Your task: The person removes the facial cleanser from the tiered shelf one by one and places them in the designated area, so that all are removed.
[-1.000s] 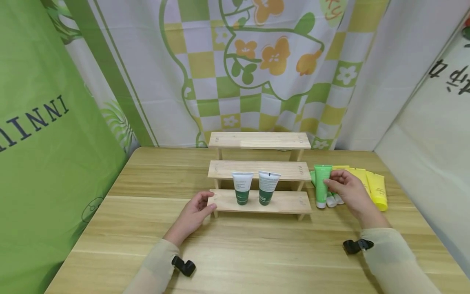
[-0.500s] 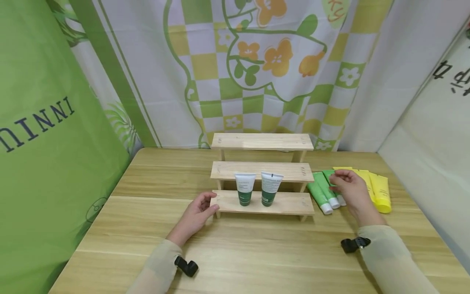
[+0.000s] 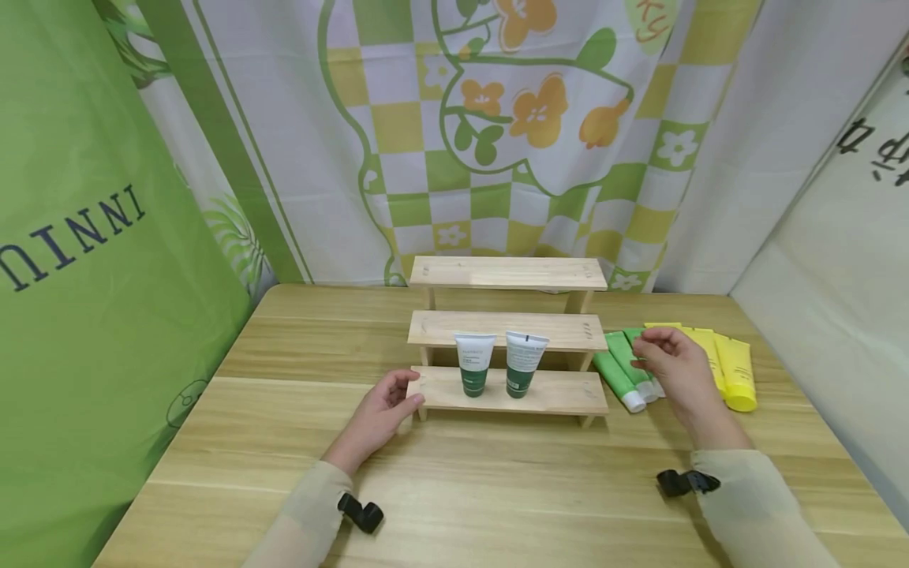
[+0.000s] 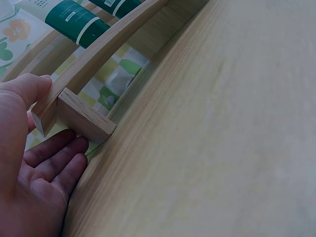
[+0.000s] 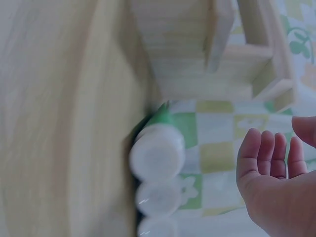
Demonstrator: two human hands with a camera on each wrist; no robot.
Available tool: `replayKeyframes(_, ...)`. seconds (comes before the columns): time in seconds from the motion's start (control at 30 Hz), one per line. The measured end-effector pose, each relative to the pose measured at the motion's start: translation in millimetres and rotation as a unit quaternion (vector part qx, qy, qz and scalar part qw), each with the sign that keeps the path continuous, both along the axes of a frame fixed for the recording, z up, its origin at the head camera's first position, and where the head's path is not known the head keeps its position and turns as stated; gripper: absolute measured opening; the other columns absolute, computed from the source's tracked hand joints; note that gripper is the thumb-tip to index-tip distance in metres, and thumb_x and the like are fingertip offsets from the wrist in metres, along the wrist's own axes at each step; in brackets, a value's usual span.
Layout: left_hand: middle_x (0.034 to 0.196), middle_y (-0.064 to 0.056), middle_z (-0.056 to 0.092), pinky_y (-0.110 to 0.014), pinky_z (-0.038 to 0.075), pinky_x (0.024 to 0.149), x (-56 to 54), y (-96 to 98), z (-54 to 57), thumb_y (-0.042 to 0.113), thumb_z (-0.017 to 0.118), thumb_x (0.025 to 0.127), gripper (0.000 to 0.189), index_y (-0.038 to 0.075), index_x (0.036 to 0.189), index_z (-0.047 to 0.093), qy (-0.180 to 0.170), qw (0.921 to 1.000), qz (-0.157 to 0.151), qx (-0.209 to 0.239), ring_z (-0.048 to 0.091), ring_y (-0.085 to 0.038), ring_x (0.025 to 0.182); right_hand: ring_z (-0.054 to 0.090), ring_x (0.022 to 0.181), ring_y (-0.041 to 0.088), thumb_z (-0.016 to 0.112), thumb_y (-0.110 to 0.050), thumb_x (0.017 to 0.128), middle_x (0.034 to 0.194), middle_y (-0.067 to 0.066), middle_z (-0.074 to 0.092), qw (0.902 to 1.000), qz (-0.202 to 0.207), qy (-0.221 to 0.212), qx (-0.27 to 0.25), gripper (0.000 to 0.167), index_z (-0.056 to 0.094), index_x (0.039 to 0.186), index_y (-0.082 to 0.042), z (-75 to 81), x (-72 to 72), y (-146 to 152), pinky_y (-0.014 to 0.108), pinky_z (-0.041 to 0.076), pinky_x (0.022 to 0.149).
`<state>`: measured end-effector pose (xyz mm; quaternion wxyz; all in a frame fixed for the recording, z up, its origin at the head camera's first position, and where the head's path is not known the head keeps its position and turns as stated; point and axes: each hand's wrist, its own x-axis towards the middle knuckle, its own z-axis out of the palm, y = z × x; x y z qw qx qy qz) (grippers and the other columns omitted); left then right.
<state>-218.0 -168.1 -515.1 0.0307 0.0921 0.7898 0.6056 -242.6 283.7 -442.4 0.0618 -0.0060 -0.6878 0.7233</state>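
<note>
A three-step wooden display stand [image 3: 507, 272] stands on the table. My left hand [image 3: 376, 404] pinches the left end of its lowest step, thumb on the board's front in the left wrist view and the other fingers beside the leg. Two white-and-dark-green squeeze tubes, one on the left [image 3: 474, 371] and one on the right [image 3: 524, 369], stand caps down on that step. My right hand [image 3: 680, 377] hovers over several green tubes [image 3: 616, 369] lying right of the stand, its fingers loosely bent around nothing. White caps [image 5: 157, 154] of the green tubes show in the right wrist view.
Several yellow tubes [image 3: 737, 367] lie farther right, partly behind my right hand. Behind the wooden table [image 3: 497, 489] hangs a checked, flowered curtain [image 3: 490, 158]. Green cloth [image 3: 92, 315] borders the left side and a white sheet [image 3: 838, 268] the right.
One second ago my right hand held a green tube upright; it now lies among the other green ones, released. The right hand has stayed above them. The left hand keeps its place at the stand.
</note>
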Motion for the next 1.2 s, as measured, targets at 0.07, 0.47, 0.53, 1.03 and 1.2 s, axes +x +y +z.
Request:
replayKeyframes(0.07,0.118,-0.005,0.062,-0.040,0.044,0.094,0.5,0.0,0.6,0.016,0.067,0.095,0.035,0.010,0.127,0.056,0.001,1.0000,0.000,-0.002,0.057,-0.022,0.106,0.060,0.082,0.010,0.064,-0.003,0.095,0.090,-0.002,0.062,0.9998,0.001,0.016,-0.007,0.016,0.054,0.106,0.000,4.8,3.2,-5,0.023,0.055,0.071)
replayKeyframes(0.47,0.115,-0.005,0.063,-0.040,0.045,0.094,2.1,-0.4,3.9,0.023,0.068,0.095,0.034,0.014,0.126,0.058,0.010,0.9999,-0.008,-0.006,0.058,-0.021,0.105,0.064,0.079,0.014,0.065,0.001,0.093,0.089,0.000,0.062,0.9965,0.060,0.058,0.004,0.010,0.058,0.100,0.001,28.7,29.9,-45,0.025,0.055,0.074)
replayKeyframes(0.53,0.115,-0.005,0.063,-0.039,0.045,0.094,2.0,-0.7,3.3,0.022,0.068,0.094,0.034,0.014,0.126,0.058,0.007,0.9999,-0.006,-0.008,0.058,-0.021,0.105,0.064,0.079,0.015,0.064,0.001,0.093,0.090,0.003,0.062,0.9952,0.078,0.056,0.019,0.012,0.057,0.102,0.004,28.4,32.1,-54,0.026,0.055,0.075)
replayKeyframes(1.03,0.116,-0.008,0.062,-0.042,0.044,0.096,12.8,4.3,26.8,0.013,0.066,0.096,0.034,0.005,0.127,0.056,-0.007,0.9999,0.000,-0.015,0.057,-0.024,0.107,0.064,0.090,0.016,0.069,0.002,0.090,0.100,0.011,0.063,0.9894,0.133,0.046,0.036,0.029,0.050,0.109,0.015,16.6,28.1,-110,0.029,0.055,0.080)
replayKeyframes(1.2,0.117,-0.009,0.062,-0.042,0.044,0.096,18.4,6.7,35.3,0.013,0.065,0.096,0.033,0.004,0.126,0.056,0.006,0.9999,-0.001,-0.014,0.056,-0.025,0.108,0.060,0.090,0.014,0.072,0.003,0.087,0.098,0.008,0.062,0.9918,0.116,0.047,0.027,0.031,0.052,0.109,0.012,14.0,27.5,-120,0.024,0.052,0.078)
